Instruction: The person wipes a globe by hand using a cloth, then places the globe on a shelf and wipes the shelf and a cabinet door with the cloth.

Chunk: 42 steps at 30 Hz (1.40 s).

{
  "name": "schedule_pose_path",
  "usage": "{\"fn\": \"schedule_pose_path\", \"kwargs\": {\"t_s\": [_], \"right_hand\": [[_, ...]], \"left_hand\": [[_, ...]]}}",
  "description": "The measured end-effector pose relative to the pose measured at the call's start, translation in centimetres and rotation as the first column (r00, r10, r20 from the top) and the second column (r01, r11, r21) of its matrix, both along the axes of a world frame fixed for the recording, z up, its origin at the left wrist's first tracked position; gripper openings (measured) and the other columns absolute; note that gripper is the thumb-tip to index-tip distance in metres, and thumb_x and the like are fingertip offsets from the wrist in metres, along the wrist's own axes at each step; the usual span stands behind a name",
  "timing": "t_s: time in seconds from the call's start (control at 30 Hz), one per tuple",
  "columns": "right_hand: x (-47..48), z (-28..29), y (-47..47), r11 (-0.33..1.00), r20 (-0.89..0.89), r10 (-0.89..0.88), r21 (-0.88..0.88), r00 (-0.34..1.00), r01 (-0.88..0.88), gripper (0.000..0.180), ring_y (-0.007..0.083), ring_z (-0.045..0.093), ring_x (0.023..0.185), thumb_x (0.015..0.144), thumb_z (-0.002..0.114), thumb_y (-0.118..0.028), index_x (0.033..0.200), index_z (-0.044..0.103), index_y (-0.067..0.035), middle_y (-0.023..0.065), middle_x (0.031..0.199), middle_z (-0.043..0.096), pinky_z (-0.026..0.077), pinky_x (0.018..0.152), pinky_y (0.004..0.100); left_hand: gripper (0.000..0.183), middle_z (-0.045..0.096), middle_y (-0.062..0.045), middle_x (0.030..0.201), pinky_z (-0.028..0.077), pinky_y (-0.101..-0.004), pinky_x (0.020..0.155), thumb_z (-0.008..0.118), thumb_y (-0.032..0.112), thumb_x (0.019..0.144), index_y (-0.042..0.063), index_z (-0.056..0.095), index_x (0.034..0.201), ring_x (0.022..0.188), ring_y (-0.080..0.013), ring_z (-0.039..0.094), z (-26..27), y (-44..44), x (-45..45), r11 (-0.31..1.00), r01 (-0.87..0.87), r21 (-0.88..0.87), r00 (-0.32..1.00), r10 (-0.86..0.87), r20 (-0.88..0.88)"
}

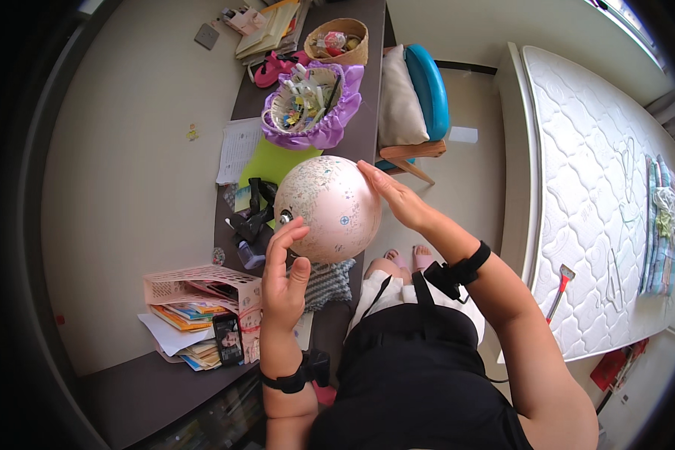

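A round pale pink helmet-like shell (337, 211) with glittery speckles and small star marks is between my hands, above the dark desk. My right hand (396, 197) lies with straight fingers against its upper right side. My left hand (287, 270) is at its lower left, fingers curved and apart, the fingertips at or just over its edge by a round metallic fitting (286, 218); whether they touch is unclear. Black straps or cloth (253, 216) lie to the left of the shell. A grey knitted cloth (329, 284) shows just below it.
On the desk (365, 112) stand a purple-lined basket (349, 115) with small items and a woven basket (360, 48). A pink perforated holder (197, 275) with books and a phone (228, 339) is at lower left. A blue chair (427, 93) and a mattress (585, 197) are rightward.
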State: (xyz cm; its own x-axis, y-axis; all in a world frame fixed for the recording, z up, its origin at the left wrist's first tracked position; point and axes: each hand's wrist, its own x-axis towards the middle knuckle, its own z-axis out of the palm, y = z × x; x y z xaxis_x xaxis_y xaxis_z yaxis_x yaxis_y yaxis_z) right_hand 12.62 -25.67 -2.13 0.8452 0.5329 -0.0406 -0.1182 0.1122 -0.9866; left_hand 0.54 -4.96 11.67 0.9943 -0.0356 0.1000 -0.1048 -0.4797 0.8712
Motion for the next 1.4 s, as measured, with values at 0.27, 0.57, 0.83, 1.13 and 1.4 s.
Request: {"fn": "schedule_pose_path", "kwargs": {"t_s": [0.27,0.57,0.83,1.13,1.4], "right_hand": [[-2.8,0.8,-1.4,0.998,-0.075,-0.054,-0.032,0.996,0.052,0.067,0.0236,0.019,0.148,0.105,0.025,-0.051,0.150,0.032,-0.002,0.0133,0.159,0.025,0.015,0.121,0.0368],[-2.9,4.2,-4.1,0.999,-0.101,-0.034,0.037,0.994,0.038,0.033,0.0159,0.056,0.108,0.100,0.056,-0.033,0.108,0.068,-0.003,0.0055,0.107,0.062,0.044,0.093,0.0307],[-4.4,7.1,-4.8,0.972,0.041,-0.013,0.235,0.999,0.003,0.035,0.0124,0.058,0.085,0.087,0.074,-0.038,0.100,0.068,-0.006,0.0011,0.090,0.065,0.046,0.074,0.0287],[-4.7,8.9,-5.7,0.983,0.080,-0.150,0.121,0.985,0.139,0.012,0.0113,0.056,0.076,0.086,0.073,-0.015,0.089,0.066,-0.005,0.0018,0.086,0.061,0.045,0.067,0.0261],[-4.9,10.1,-7.7,0.913,0.120,-0.370,0.230,0.921,0.337,0.008,0.0072,0.053,0.071,0.088,0.069,-0.011,0.089,0.065,-0.005,0.0000,0.085,0.057,0.042,0.062,0.0234]], "left_hand": [[0.046,0.052,-0.010,0.141,0.011,-0.0529,0.116,0.050,0.048,0.098,0.011,0.058,0.125,0.138,-0.0322,0.040,-2.6,-1.3,2.9,0.852,0.015,0.524,0.988,-0.093,0.123],[0.051,0.067,-0.002,0.099,0.019,-0.0481,0.112,0.052,0.061,0.091,0.011,0.059,0.085,0.116,-0.0261,0.057,-0.9,-3.4,5.2,0.965,0.090,0.245,0.980,-0.129,0.151],[0.061,0.066,-0.001,0.088,0.028,-0.0453,0.106,0.048,0.072,0.084,0.012,0.056,0.076,0.104,-0.0250,0.060,0.2,-5.4,6.0,0.902,0.071,0.426,0.933,-0.210,0.291],[0.062,0.065,0.000,0.086,0.030,-0.0438,0.103,0.051,0.073,0.080,0.012,0.059,0.075,0.100,-0.0249,0.061,0.1,-6.5,6.1,0.887,0.094,0.452,0.910,-0.261,0.323],[0.059,0.065,0.002,0.085,0.031,-0.0431,0.102,0.052,0.070,0.080,0.013,0.062,0.077,0.099,-0.0233,0.062,0.1,-8.0,6.0,0.893,0.175,0.414,0.895,-0.319,0.311]]}}
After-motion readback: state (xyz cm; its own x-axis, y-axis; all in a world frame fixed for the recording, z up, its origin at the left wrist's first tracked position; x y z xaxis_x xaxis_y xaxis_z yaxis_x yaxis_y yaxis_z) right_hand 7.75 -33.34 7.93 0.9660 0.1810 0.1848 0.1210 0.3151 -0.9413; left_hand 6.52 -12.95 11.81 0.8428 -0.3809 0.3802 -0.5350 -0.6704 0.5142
